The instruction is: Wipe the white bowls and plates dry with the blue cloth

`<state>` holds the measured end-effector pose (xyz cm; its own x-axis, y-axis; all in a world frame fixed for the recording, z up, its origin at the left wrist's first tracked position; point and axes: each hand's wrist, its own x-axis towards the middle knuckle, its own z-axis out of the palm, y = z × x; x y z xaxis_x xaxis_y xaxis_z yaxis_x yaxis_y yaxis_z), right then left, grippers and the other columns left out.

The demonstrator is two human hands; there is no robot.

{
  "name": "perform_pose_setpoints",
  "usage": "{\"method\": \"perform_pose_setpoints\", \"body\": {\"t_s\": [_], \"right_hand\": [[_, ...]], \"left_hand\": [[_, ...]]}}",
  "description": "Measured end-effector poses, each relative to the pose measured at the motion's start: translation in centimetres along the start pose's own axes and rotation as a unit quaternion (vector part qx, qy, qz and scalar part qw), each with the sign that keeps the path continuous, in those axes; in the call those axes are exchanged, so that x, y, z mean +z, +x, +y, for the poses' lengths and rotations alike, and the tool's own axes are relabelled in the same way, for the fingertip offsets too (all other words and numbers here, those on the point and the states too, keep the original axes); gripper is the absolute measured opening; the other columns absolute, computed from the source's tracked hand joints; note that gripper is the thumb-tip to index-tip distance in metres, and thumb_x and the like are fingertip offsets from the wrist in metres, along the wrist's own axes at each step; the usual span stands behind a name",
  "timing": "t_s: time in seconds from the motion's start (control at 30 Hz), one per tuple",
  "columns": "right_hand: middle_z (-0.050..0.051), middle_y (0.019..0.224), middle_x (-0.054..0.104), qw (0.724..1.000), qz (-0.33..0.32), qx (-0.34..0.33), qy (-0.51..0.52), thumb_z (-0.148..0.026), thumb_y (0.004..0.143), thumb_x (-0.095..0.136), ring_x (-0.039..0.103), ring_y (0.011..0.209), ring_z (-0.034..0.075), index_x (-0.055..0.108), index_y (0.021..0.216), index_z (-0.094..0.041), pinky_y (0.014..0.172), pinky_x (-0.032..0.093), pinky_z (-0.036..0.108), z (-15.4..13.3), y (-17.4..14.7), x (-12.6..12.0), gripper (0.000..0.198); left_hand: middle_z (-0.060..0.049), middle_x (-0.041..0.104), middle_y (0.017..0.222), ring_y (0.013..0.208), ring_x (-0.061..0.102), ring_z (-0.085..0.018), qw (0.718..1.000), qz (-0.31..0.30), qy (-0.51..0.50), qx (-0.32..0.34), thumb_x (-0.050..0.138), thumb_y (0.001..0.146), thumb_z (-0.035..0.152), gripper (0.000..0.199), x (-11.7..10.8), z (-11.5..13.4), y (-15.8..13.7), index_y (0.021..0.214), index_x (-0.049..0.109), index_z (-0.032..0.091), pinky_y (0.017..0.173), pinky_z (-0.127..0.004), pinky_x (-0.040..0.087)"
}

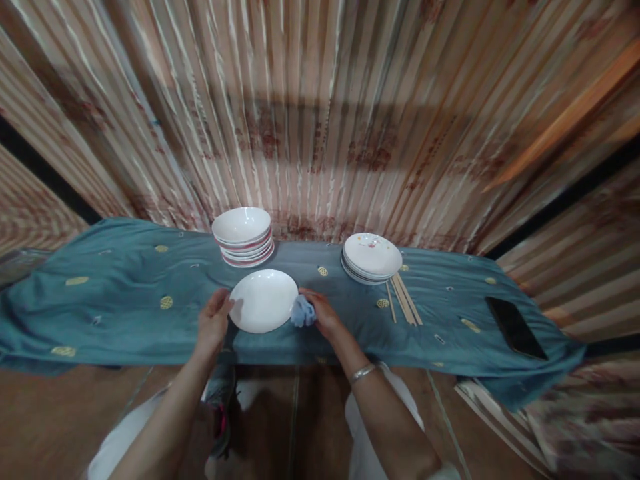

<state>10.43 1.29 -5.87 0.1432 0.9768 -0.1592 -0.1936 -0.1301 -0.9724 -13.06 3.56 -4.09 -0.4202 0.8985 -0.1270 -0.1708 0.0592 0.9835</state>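
Observation:
A white plate [265,300] is in front of me, near the table's front edge. My left hand [214,321] grips its left rim between thumb and fingers. At the plate's right rim, my right hand [323,313] is closed around a bunched light-blue cloth [303,312]. The cloth touches or overlaps the rim there, and some of the right fingers reach behind it. Whether the plate rests on the tablecloth or is slightly lifted, I cannot tell.
Behind the plate stands a stack of white bowls [243,233] with red bands. Stacked patterned plates [373,257] sit to the right, beside several wooden chopsticks [406,300]. A black phone [515,327] lies at the right end of the green tablecloth [125,287]. A curtain [310,133] hangs behind.

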Motion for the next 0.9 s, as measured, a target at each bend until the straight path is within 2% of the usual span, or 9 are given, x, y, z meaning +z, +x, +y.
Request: {"method": "perform_pose_setpoints", "body": {"t_s": [0.13, 0.23, 0.4, 0.5, 0.57, 0.63, 0.7, 0.8, 0.9], "right_hand": [[0.001, 0.081, 0.077, 0.997, 0.067, 0.024, -0.006, -0.038, 0.069, 0.061, 0.071, 0.084, 0.019, 0.075, 0.082, -0.021, 0.08, 0.053, 0.03, -1.2, -0.2, -3.8, 0.026], [0.002, 0.078, 0.077, 0.995, 0.102, 0.006, -0.024, -0.039, 0.067, 0.063, 0.07, 0.079, 0.02, 0.076, 0.077, -0.02, 0.079, 0.054, 0.033, -1.8, -0.9, -6.4, 0.025], [0.004, 0.075, 0.076, 0.991, 0.104, -0.018, -0.078, -0.045, 0.066, 0.064, 0.068, 0.073, 0.022, 0.077, 0.077, -0.018, 0.076, 0.054, 0.036, -2.3, -2.2, -9.8, 0.032], [0.003, 0.076, 0.076, 0.978, 0.116, -0.028, -0.169, -0.044, 0.07, 0.062, 0.069, 0.078, 0.023, 0.076, 0.081, -0.02, 0.081, 0.054, 0.039, -2.7, -2.5, -10.9, 0.03], [0.005, 0.083, 0.076, 0.953, 0.158, -0.064, -0.249, -0.042, 0.075, 0.059, 0.069, 0.086, 0.025, 0.075, 0.088, -0.021, 0.087, 0.052, 0.042, -3.1, -2.5, -11.0, 0.029], [0.009, 0.098, 0.076, 0.92, 0.204, -0.13, -0.307, -0.04, 0.081, 0.056, 0.068, 0.098, 0.028, 0.073, 0.101, -0.02, 0.094, 0.05, 0.044, -3.4, -2.3, -10.6, 0.033], [0.015, 0.116, 0.071, 0.892, 0.215, -0.201, -0.344, -0.039, 0.087, 0.051, 0.064, 0.113, 0.029, 0.069, 0.113, -0.017, 0.102, 0.047, 0.045, -3.3, -2.2, -9.6, 0.038], [0.017, 0.132, 0.063, 0.863, 0.137, -0.249, -0.418, -0.034, 0.091, 0.048, 0.055, 0.128, 0.029, 0.063, 0.124, -0.016, 0.11, 0.042, 0.045, -2.5, -2.3, -7.6, 0.04], [0.02, 0.136, 0.06, 0.823, 0.027, -0.223, -0.523, -0.025, 0.09, 0.053, 0.053, 0.13, 0.03, 0.063, 0.125, -0.012, 0.113, 0.038, 0.047, -1.6, -2.9, -6.2, 0.039]], "left_hand": [[-0.009, 0.076, 0.1, 0.115, 0.064, -0.03, 0.995, -0.064, -0.058, -0.04, 0.083, 0.049, 0.032, 0.046, 2.4, -1.7, -1.7, 0.091, 0.07, 0.018, 0.111, -0.051, 0.041], [-0.01, 0.076, 0.095, 0.111, 0.065, -0.031, 0.991, -0.102, -0.054, -0.063, 0.087, 0.042, 0.034, 0.05, 3.9, -2.5, -2.7, 0.086, 0.072, 0.017, 0.108, -0.051, 0.043], [-0.01, 0.076, 0.103, 0.114, 0.064, -0.031, 0.988, -0.147, -0.024, -0.049, 0.087, 0.043, 0.033, 0.047, 5.5, -3.6, -3.7, 0.086, 0.074, 0.018, 0.109, -0.051, 0.041], [-0.01, 0.075, 0.111, 0.12, 0.061, -0.031, 0.985, -0.169, 0.011, -0.028, 0.084, 0.049, 0.032, 0.043, 6.1, -4.3, -4.1, 0.089, 0.074, 0.02, 0.11, -0.05, 0.04], [-0.01, 0.073, 0.117, 0.123, 0.059, -0.03, 0.983, -0.184, 0.028, -0.01, 0.082, 0.051, 0.033, 0.042, 6.5, -4.6, -4.3, 0.091, 0.074, 0.02, 0.111, -0.047, 0.04], [-0.01, 0.072, 0.119, 0.122, 0.06, -0.03, 0.979, -0.201, 0.028, -0.001, 0.081, 0.052, 0.035, 0.043, 6.7, -4.9, -4.6, 0.092, 0.074, 0.02, 0.11, -0.046, 0.04], [-0.011, 0.073, 0.117, 0.118, 0.062, -0.03, 0.975, -0.219, 0.02, -0.004, 0.081, 0.053, 0.038, 0.046, 7.0, -4.9, -4.9, 0.095, 0.073, 0.02, 0.109, -0.046, 0.042], [-0.011, 0.075, 0.111, 0.114, 0.064, -0.03, 0.972, -0.235, 0.015, -0.018, 0.08, 0.054, 0.042, 0.05, 7.5, -4.8, -5.2, 0.097, 0.072, 0.019, 0.105, -0.046, 0.044], [-0.012, 0.075, 0.107, 0.111, 0.066, -0.03, 0.972, -0.234, -0.003, -0.027, 0.081, 0.051, 0.042, 0.053, 7.8, -4.6, -5.4, 0.096, 0.071, 0.018, 0.105, -0.045, 0.045]]}}
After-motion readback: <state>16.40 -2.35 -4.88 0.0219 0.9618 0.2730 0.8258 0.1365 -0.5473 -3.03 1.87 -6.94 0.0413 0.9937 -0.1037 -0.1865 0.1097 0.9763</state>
